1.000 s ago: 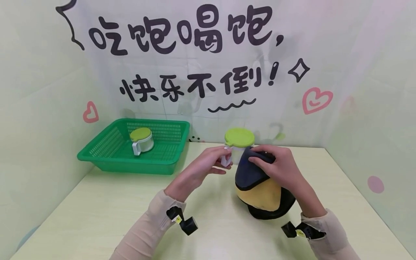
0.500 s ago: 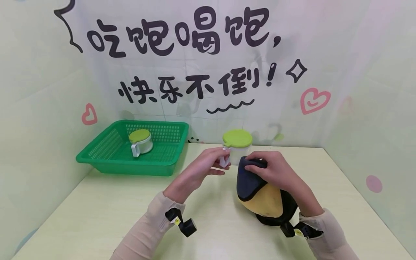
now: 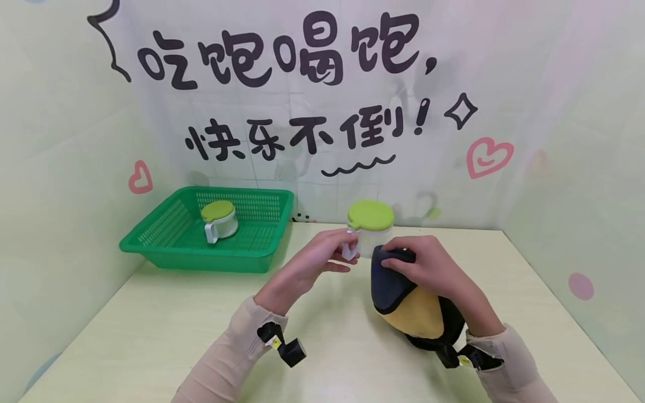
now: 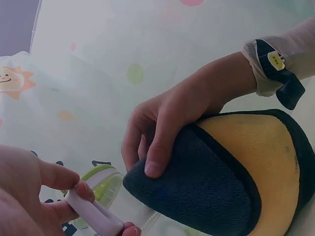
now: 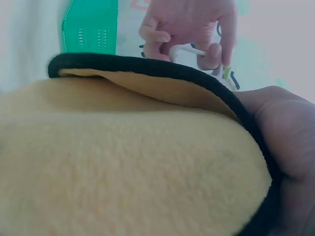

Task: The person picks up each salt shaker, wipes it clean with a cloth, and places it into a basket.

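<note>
My left hand [image 3: 319, 254] grips the white handle [image 4: 93, 211] of a clear seasoning jar with a lime-green lid [image 3: 370, 215], at the back of the table. Just right of and nearer than the jar, my right hand [image 3: 430, 266] pinches the upper edge of a cleaning cloth [image 3: 415, 313]. One face of the cloth is navy and the other yellow, with black edging; its top is folded over, and the rest hangs down in front of the jar. In the right wrist view the yellow side of the cloth [image 5: 133, 167] fills most of the picture.
A green plastic basket [image 3: 211, 258] stands at the back left of the pale table [image 3: 322, 358]. Inside it sits another green-lidded jar [image 3: 227, 223] with a white handle. A printed curtain [image 3: 282, 101] hangs behind, and light walls close both sides.
My right hand has brought the cloth slightly down, toward me and to the right, uncovering more of the jar. My left hand keeps its grip on the handle, nearly still.
</note>
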Available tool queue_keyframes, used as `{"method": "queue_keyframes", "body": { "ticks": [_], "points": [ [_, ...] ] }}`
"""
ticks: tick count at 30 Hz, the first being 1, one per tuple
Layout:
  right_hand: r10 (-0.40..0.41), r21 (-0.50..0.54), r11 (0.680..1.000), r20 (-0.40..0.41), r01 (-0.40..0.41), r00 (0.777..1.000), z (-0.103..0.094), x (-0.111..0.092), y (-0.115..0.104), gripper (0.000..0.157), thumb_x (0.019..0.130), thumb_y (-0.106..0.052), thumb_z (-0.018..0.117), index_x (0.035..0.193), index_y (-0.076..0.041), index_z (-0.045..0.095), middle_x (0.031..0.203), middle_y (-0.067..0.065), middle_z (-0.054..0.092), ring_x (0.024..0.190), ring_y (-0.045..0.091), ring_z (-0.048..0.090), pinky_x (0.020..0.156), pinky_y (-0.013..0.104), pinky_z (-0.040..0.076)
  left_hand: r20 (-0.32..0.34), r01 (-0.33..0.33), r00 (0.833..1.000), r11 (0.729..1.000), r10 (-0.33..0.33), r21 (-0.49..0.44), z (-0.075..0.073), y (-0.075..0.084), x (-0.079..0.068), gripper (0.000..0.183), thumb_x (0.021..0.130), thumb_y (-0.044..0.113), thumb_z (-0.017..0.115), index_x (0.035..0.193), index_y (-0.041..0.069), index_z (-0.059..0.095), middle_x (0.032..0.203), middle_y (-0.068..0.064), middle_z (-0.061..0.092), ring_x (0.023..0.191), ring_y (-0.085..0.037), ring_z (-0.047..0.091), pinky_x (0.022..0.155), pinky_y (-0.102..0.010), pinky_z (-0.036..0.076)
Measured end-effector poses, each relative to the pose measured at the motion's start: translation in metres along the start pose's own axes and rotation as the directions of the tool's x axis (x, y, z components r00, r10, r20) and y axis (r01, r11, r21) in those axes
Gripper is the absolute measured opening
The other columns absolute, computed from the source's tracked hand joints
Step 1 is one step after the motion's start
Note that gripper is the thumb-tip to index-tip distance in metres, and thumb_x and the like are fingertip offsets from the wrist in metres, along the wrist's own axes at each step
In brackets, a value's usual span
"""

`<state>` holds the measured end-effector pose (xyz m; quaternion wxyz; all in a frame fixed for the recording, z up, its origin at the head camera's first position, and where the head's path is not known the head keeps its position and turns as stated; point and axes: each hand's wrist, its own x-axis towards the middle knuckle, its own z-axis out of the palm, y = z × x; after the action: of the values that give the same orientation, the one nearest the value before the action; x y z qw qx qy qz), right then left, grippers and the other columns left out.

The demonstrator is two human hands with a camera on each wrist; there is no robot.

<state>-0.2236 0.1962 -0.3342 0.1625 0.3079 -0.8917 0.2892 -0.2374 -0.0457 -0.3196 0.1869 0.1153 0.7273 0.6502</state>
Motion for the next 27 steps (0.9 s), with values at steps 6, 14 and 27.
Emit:
{"method": "queue_keyframes", "body": {
  "ticks": [6, 14, 27],
  "points": [
    [-0.050, 0.047, 0.997, -0.165, 0.058, 0.985, -0.004, -0.001, 0.000, 0.020, 0.085, -0.010, 0.084, 0.104, -0.015, 0.079, 0.099, -0.002, 0.079, 0.095, 0.012, 0.073, 0.087, 0.019, 0.056, 0.027, 0.009, 1.000, 1.000, -0.010, 0.008, 0.000, -0.002, 0.002, 0.028, 0.105, 0.035, 0.052, 0.098, 0.010, 0.062, 0.092, -0.002, 0.068, 0.089, -0.016, 0.066, 0.081, -0.029, 0.057],
    [0.013, 0.049, 0.999, -0.068, -0.010, 0.998, -0.002, 0.001, 0.003, 0.017, 0.087, -0.014, 0.082, 0.103, -0.017, 0.079, 0.100, -0.003, 0.079, 0.094, 0.012, 0.072, 0.086, 0.030, 0.058, 0.009, 0.017, 1.000, 1.000, -0.017, 0.001, -0.002, -0.003, 0.003, 0.027, 0.105, 0.034, 0.053, 0.105, 0.009, 0.065, 0.092, -0.002, 0.068, 0.087, -0.016, 0.066, 0.080, -0.028, 0.057],
    [0.044, 0.009, 0.999, 0.094, -0.045, 0.995, 0.003, 0.000, 0.011, 0.012, 0.089, -0.018, 0.081, 0.101, -0.019, 0.078, 0.098, -0.005, 0.077, 0.091, 0.011, 0.069, 0.084, 0.035, 0.058, -0.001, 0.011, 1.000, 1.000, -0.011, 0.000, -0.002, -0.002, 0.001, 0.031, 0.105, 0.034, 0.051, 0.108, 0.006, 0.064, 0.096, -0.005, 0.068, 0.090, -0.017, 0.066, 0.080, -0.027, 0.056]
  ]
}}
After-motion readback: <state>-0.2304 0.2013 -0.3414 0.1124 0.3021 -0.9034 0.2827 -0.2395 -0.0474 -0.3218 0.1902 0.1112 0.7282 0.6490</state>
